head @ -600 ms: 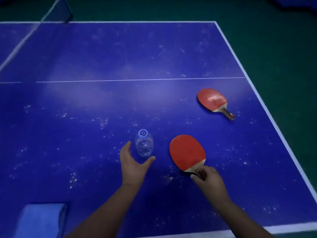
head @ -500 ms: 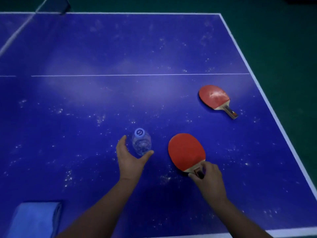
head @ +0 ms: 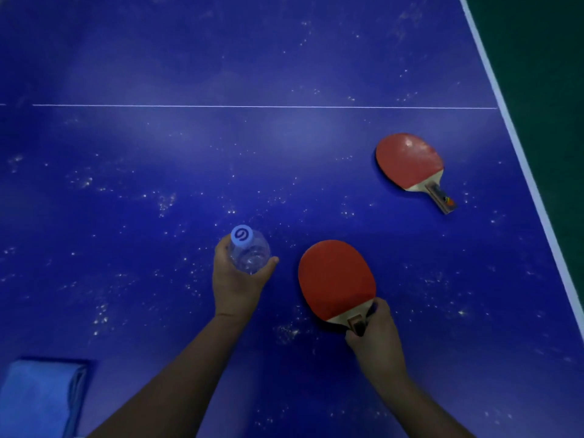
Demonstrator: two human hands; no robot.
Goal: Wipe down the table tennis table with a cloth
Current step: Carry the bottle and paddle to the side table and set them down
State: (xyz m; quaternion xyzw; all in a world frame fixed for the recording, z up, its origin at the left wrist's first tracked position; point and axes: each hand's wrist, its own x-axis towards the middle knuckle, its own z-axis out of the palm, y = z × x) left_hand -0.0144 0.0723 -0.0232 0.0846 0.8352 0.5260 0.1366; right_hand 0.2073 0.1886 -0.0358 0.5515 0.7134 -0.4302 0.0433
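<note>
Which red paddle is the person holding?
The near paddle, its handle pinched by the right hand. The far paddle lies alone near the table's white edge.

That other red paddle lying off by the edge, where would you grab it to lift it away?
By its handle. The far paddle lies flat, red face up, so the blade offers no edge to pinch. Its wooden handle sticks out toward the near right, free of everything, so come from that side and pinch its two long sides.

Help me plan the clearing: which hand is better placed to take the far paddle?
Right, probably: the right hand sits nearer the far paddle, though it grips the near paddle.
</note>
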